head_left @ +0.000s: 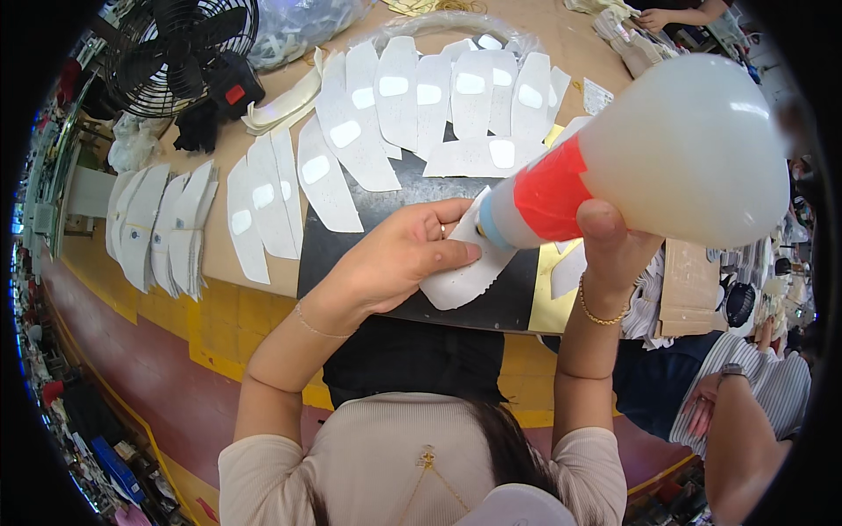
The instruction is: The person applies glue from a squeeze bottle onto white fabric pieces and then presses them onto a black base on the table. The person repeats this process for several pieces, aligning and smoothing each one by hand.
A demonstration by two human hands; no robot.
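My left hand point(395, 254) pinches a white cut panel point(456, 285) between thumb and fingers above the black mat point(386, 280). My right hand point(610, 241) grips a large translucent bottle point(702, 153), tilted with its narrow end toward that panel. Red tape point(551, 188) wraps the bottle's neck, and a blue band sits near its tip. The tip is at the panel's surface; whether it touches, I cannot tell. Beyond my hands several white panels point(399, 105) lie fanned out, each with a small white patch. One more panel point(478, 156) lies crosswise below them.
Bundled panel stacks point(145, 232) sit at the table's left edge. A black fan point(180, 57) and plastic bags point(303, 31) stand at the far left. Yellow sheets point(548, 298) lie at the mat's right. Another person's forearm point(745, 438) is close at lower right; a far hand point(653, 19) works across the table.
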